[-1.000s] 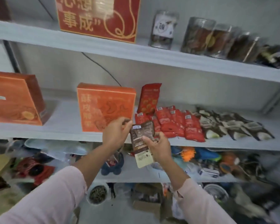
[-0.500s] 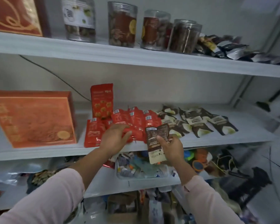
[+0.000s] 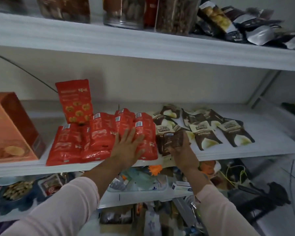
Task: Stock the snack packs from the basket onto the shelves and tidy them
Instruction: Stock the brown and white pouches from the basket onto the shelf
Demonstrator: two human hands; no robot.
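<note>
Brown snack pack [image 3: 171, 140] sits in right hand [image 3: 184, 155] over shelf [image 3: 271, 145].

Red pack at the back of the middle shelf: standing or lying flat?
Standing, slightly tilted. The red pack shows its front upright near the back wall; the other red packs lie flat before it.

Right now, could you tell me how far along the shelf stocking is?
Done: red packs lie overlapped on the middle shelf, with brown packs spread to their right. In hand: the left hand presses flat on the red packs, and the right hand grips a dark pack between both groups. Left: setting it down and straightening the loose brown packs. The basket is out of view.
</note>
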